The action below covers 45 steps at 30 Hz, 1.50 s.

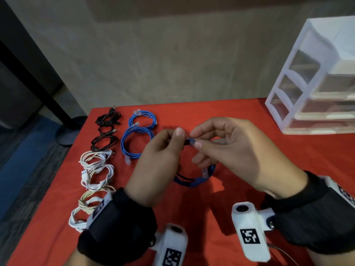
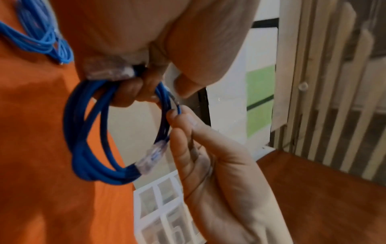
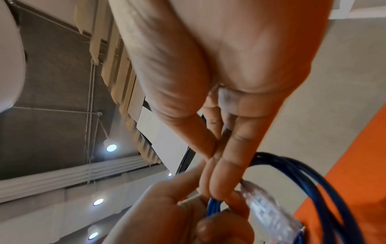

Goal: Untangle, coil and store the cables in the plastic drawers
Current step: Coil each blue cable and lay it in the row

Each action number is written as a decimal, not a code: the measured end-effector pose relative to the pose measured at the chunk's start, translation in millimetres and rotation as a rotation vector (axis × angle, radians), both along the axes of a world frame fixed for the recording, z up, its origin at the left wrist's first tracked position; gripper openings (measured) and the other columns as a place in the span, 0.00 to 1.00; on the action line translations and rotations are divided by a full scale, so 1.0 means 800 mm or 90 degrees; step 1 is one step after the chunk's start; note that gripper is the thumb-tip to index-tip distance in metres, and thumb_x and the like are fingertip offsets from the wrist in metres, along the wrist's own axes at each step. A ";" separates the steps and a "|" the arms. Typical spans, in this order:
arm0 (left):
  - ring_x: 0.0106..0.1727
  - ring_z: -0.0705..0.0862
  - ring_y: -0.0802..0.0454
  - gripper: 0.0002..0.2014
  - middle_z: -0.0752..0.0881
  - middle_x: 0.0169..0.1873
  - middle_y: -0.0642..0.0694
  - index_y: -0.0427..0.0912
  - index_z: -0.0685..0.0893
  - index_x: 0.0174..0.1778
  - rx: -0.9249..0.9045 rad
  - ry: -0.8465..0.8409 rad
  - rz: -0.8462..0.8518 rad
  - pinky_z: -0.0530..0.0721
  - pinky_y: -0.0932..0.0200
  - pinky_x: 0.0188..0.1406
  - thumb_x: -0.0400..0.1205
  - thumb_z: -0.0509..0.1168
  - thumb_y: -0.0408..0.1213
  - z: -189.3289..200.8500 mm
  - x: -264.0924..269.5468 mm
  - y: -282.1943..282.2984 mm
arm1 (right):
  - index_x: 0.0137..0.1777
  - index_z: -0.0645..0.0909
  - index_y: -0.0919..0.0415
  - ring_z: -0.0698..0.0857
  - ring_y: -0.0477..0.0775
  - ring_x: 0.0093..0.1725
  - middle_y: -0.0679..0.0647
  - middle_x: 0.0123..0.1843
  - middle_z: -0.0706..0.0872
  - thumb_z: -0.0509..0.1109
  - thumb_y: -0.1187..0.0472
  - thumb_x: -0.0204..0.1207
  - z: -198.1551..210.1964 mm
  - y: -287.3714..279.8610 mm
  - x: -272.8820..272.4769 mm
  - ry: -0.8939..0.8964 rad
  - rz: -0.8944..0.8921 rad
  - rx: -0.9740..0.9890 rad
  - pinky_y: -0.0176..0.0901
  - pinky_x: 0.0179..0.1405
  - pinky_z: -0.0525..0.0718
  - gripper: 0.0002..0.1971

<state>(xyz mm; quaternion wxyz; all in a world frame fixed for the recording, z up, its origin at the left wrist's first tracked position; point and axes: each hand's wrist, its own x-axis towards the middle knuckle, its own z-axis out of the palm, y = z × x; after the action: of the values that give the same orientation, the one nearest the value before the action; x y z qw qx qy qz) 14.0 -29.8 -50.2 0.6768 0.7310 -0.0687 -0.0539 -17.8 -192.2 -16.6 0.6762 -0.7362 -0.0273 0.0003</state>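
A dark blue network cable [image 1: 194, 182], wound into a coil with clear plugs, hangs in the air over the red table [image 1: 249, 150]. My left hand [image 1: 178, 139] grips the top of the coil [image 2: 83, 132], and one clear plug [image 2: 108, 71] lies against its fingers. My right hand [image 1: 195, 140] pinches the same stretch just to the right, thumb and forefinger closed on the strands [image 2: 177, 112]. In the right wrist view the right fingertips [image 3: 215, 189] meet the left hand over the cable [image 3: 313, 181]. The white plastic drawers [image 1: 315, 83] stand at the back right.
Coiled cables lie in rows on the table's left side: two black [image 1: 107, 120], two light blue [image 1: 142, 118] and several white [image 1: 96, 169]. The table's left edge drops to a dark floor with a black stand base [image 1: 69, 131].
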 end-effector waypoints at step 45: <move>0.23 0.60 0.58 0.07 0.65 0.33 0.46 0.43 0.82 0.43 -0.233 0.145 -0.108 0.66 0.67 0.18 0.79 0.74 0.36 0.038 0.002 0.020 | 0.43 0.86 0.50 0.80 0.44 0.29 0.38 0.31 0.81 0.78 0.54 0.76 0.003 -0.008 0.004 -0.186 -0.049 -0.391 0.29 0.30 0.68 0.04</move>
<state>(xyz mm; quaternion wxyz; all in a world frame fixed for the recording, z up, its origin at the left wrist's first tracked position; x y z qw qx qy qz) 15.5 -14.1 -20.1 0.7945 0.5768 -0.0620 -0.1794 -14.3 -198.7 -14.5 0.4112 -0.8983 -0.0948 -0.1220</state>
